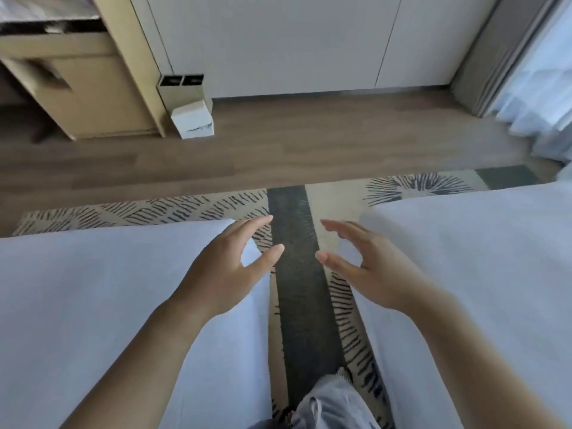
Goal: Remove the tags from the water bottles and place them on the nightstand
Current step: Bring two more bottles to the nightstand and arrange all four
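Note:
My left hand (227, 267) and my right hand (368, 267) are held out in front of me, palms facing each other, fingers spread, nothing in either. They hover over the gap between two white beds. No water bottle, tag or nightstand shows in the head view.
A white bed (93, 305) lies at the left and another white bed (479, 274) at the right, with a patterned rug (294, 289) between them. Beyond is wooden floor, a wooden desk unit (77, 88) at the far left, a small white box (193, 119), white wall panels and curtains (541, 88).

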